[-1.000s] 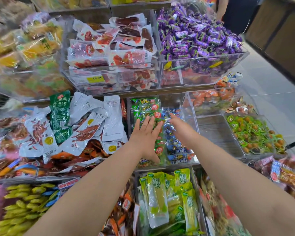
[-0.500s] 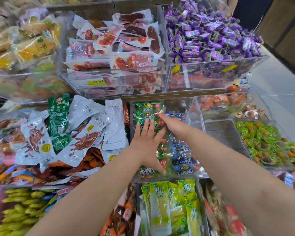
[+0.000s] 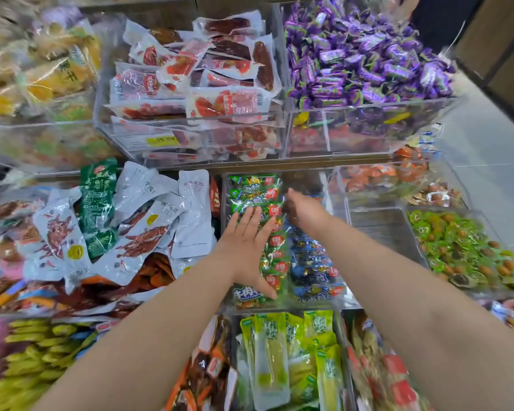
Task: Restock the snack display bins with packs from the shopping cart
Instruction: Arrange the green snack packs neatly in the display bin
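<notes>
A clear middle bin (image 3: 343,302) holds a row of green candy packs (image 3: 254,191) on the left and a row of blue candy packs (image 3: 312,271) on the right. My left hand (image 3: 244,244) lies flat on the green packs with its fingers spread and holds nothing. My right hand (image 3: 301,213) reaches deeper into the same bin, at the far end of the blue row. Its thumb sticks up and its fingers dip down among the packs, partly hidden. The shopping cart is out of view.
To the right of the bin is a clear compartment (image 3: 380,229) with nothing in it, then green-wrapped sweets (image 3: 457,247). White pouch packs (image 3: 149,221) fill the left bin. Red meat packs (image 3: 196,84) and purple candies (image 3: 365,63) sit on the upper shelf. Yellow-green packs (image 3: 282,360) lie below.
My right hand has slid farther back and a little left along the blue row. My left hand stays flat on the green packs, with fingers spread wider.
</notes>
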The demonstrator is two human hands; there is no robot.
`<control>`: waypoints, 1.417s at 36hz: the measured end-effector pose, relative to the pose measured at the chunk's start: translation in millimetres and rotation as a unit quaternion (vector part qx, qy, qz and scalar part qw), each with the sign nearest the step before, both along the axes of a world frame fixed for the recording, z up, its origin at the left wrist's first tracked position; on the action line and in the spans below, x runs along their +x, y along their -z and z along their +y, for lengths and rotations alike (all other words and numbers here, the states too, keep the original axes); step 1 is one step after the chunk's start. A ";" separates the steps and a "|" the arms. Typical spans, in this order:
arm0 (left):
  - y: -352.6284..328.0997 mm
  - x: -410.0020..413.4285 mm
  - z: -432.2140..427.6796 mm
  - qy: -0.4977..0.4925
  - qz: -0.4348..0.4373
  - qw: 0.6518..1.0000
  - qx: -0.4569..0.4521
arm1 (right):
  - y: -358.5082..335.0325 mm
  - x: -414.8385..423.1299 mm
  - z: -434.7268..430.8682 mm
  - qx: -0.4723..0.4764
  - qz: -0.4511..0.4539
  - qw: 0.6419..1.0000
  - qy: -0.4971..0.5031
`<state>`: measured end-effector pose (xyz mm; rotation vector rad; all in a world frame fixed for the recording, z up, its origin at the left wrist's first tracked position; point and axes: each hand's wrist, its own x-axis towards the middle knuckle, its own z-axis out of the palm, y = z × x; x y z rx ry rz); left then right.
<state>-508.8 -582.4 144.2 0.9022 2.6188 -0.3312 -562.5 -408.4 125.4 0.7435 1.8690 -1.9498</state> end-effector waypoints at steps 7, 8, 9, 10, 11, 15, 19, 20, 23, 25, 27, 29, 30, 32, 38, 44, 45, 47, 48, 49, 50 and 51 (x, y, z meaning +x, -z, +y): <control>-21.5 14.5 7.4 -0.038 -0.035 0.999 -0.012 | -12.0 55.9 26.4 -0.054 0.015 0.996 0.069; -25.1 20.1 8.8 -0.047 -0.040 0.998 0.000 | -13.7 66.4 30.2 -0.062 0.021 0.995 0.080; -29.1 27.5 10.7 -0.060 -0.046 0.997 0.024 | -15.6 77.3 33.6 -0.081 0.028 0.992 0.087; -33.5 36.1 13.3 -0.074 -0.049 0.994 0.064 | -17.8 88.9 36.2 -0.098 0.038 0.990 0.092; -37.2 45.4 16.5 -0.088 -0.043 0.988 0.122 | -19.1 99.9 38.1 -0.108 0.048 0.988 0.099; -41.7 85.2 30.5 -0.109 0.039 0.923 0.366 | -29.1 152.0 39.0 -0.130 0.069 0.976 0.158; -27.3 134.3 49.9 -0.216 -0.093 0.829 0.507 | -23.2 215.1 39.9 -0.096 0.034 0.967 0.235; -20.6 146.0 54.9 -0.240 -0.148 0.808 0.517 | -18.2 232.8 41.1 -0.090 0.021 0.964 0.248; 12.7 178.7 68.4 -0.273 -0.295 0.806 0.435 | 6.7 291.8 45.6 -0.051 -0.030 0.955 0.290; 38.7 203.6 74.0 -0.312 -0.376 0.799 0.350 | 29.6 339.0 47.8 -0.029 -0.073 0.939 0.335; 62.5 230.6 75.0 -0.363 -0.434 0.773 0.286 | 54.3 391.4 46.9 -0.028 -0.128 0.922 0.364; 84.3 256.6 73.1 -0.374 -0.455 0.776 0.224 | 77.5 447.0 43.5 -0.057 -0.189 0.899 0.392; 94.0 269.6 72.0 -0.378 -0.461 0.778 0.197 | 87.7 475.6 40.8 -0.078 -0.219 0.880 0.413; 110.8 292.4 67.2 -0.372 -0.472 0.786 0.144 | 104.0 528.7 34.0 -0.107 -0.269 0.846 0.448; 143.9 338.1 60.7 -0.278 -0.470 0.837 -0.004 | 131.3 655.7 26.0 -0.154 -0.355 0.791 0.474; 147.4 381.8 113.7 -0.291 -0.431 0.854 0.007 | 128.6 723.8 90.8 -0.149 -0.321 0.776 0.522; 145.8 390.7 126.0 -0.310 -0.441 0.842 0.026 | 126.3 732.0 105.9 -0.135 -0.316 0.778 0.527; 144.5 406.5 152.1 -0.318 -0.456 0.830 0.051 | 121.5 745.9 135.0 -0.104 -0.305 0.781 0.535; 144.3 414.4 166.1 -0.314 -0.464 0.826 0.060 | 119.3 752.2 148.6 -0.094 -0.296 0.782 0.541; 143.4 421.7 179.7 -0.314 -0.472 0.821 0.069 | 118.3 758.0 160.4 -0.089 -0.287 0.781 0.547; 141.7 427.9 192.7 -0.316 -0.478 0.816 0.073 | 117.1 763.7 170.3 -0.088 -0.278 0.781 0.553; 140.6 433.4 204.8 -0.317 -0.481 0.814 0.077 | 115.6 768.6 178.5 -0.087 -0.272 0.782 0.554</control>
